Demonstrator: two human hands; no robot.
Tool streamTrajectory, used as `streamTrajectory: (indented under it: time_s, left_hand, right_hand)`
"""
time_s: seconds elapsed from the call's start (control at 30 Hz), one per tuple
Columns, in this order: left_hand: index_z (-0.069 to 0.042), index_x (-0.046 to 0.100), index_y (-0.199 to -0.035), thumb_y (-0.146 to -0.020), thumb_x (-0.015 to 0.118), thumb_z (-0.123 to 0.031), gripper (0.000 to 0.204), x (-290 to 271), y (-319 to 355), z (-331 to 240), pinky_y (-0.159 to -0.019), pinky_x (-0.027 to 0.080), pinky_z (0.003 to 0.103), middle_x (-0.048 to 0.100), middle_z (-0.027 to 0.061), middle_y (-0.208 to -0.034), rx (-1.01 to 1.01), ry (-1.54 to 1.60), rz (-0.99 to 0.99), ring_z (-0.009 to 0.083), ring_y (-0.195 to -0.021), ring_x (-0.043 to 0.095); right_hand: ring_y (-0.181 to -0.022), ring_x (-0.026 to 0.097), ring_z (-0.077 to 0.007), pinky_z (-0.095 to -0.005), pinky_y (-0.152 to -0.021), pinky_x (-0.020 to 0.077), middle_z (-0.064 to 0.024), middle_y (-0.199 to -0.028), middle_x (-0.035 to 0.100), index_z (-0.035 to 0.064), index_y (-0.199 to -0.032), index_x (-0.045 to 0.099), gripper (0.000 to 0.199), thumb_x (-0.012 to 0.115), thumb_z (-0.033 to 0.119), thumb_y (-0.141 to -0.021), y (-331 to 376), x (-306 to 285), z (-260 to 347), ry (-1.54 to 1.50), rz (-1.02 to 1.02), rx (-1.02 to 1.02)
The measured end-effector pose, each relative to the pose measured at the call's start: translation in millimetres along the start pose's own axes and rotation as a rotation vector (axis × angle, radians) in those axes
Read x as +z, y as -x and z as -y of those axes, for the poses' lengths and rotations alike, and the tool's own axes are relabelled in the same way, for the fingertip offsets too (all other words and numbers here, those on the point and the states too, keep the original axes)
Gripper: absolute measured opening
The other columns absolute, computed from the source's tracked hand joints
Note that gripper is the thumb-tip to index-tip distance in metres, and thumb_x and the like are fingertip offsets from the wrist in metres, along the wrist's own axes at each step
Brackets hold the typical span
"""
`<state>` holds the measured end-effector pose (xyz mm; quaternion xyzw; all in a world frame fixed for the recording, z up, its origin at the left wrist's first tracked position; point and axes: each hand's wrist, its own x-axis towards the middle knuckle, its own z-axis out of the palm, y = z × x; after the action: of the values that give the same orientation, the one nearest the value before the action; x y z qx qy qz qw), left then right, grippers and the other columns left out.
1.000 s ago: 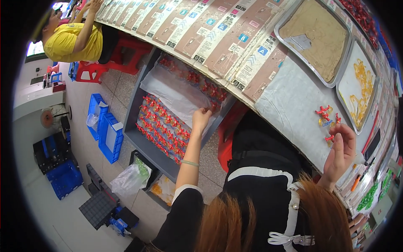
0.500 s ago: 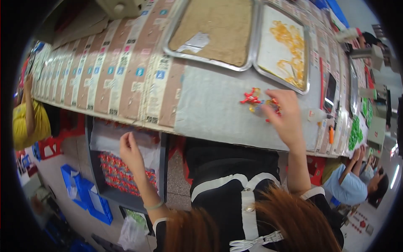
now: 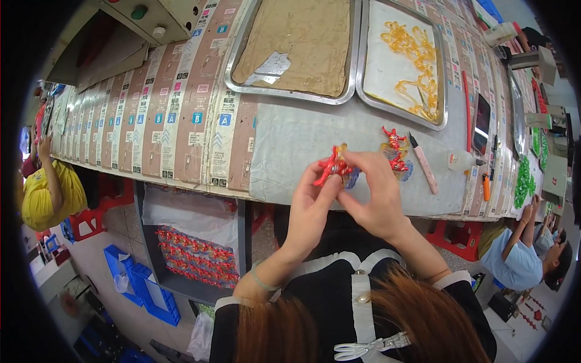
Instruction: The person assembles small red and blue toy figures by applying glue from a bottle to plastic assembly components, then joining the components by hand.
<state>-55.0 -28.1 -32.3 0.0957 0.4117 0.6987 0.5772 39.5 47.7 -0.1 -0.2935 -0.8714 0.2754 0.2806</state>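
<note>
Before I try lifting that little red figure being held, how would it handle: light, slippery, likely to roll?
The red figure is probably light: it is small, and the left hand pinches it with its fingertips. Its shiny surface may feel slightly slippery. It seems unlikely to roll, given its irregular, jutting shape.

The left hand (image 3: 310, 207) has joined the right hand (image 3: 379, 198) — both now at a red figure (image 3: 332, 169).

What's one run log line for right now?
left hand: holding red figure | right hand: fingers at same figure | similar figures: on grey sheet
</note>
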Motion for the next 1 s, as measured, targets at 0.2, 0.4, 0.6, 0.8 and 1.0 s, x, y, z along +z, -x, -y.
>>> streamTrajectory:
  time_s: [0.2, 0.4, 0.6, 0.8, 1.0]
  left_hand:
    - [0.002, 0.049, -0.098, -0.083, 0.046, -0.006, 0.018, 5, 6, -30, -0.075, 0.041, 0.024, 0.056, 0.0062, -0.090, -0.086, -0.103, 0.033, 0.0094, -0.083, 0.052]
    - [0.002, 0.051, -0.094, -0.082, 0.048, -0.007, 0.016, 7, 13, -38, -0.071, 0.042, 0.023, 0.056, 0.0056, -0.087, -0.124, -0.095, 0.110, 0.0086, -0.079, 0.052]
    - [0.002, 0.051, -0.095, -0.082, 0.047, -0.008, 0.017, 8, 11, -41, -0.073, 0.041, 0.023, 0.056, 0.0057, -0.088, -0.241, -0.026, 0.124, 0.0088, -0.081, 0.052]
    - [0.001, 0.049, -0.099, -0.082, 0.047, -0.010, 0.020, 9, 8, -40, -0.076, 0.040, 0.024, 0.055, 0.0062, -0.092, -0.308, 0.140, 0.163, 0.0094, -0.085, 0.051]
    - [0.000, 0.048, -0.100, -0.082, 0.046, -0.010, 0.020, -1, 8, -38, -0.076, 0.040, 0.024, 0.055, 0.0057, -0.092, -0.367, 0.269, 0.250, 0.0098, -0.084, 0.051]
  right_hand:
    - [-0.063, 0.048, -0.0128, -0.0230, -0.059, 0.0401, -0.0092, -0.088, 0.052, 0.0019, -0.095, 0.052, 0.032, 0.060, 0.000, -0.065, 3, -26, 1, -0.491, -0.091, 0.322]
    - [-0.062, 0.049, -0.0112, -0.0214, -0.058, 0.0390, -0.0063, -0.070, 0.054, -0.0025, -0.076, 0.054, 0.011, 0.057, -0.002, -0.066, 0, -26, 0, -0.458, 0.042, 0.316]
    - [-0.055, 0.051, -0.0137, -0.0223, -0.052, 0.0400, -0.0062, -0.063, 0.055, -0.0003, -0.069, 0.054, 0.009, 0.059, -0.003, -0.062, 2, -27, 2, -0.493, -0.074, 0.321]
    - [-0.054, 0.050, -0.0147, -0.0234, -0.051, 0.0396, -0.0063, -0.063, 0.054, 0.0004, -0.068, 0.053, 0.011, 0.059, -0.004, -0.059, -1, -34, 8, -0.355, -0.126, 0.143]
    - [-0.056, 0.051, -0.0146, -0.0228, -0.052, 0.0397, -0.0065, -0.064, 0.054, 0.0006, -0.068, 0.052, 0.012, 0.059, -0.004, -0.060, 1, -34, 6, -0.445, -0.098, 0.229]
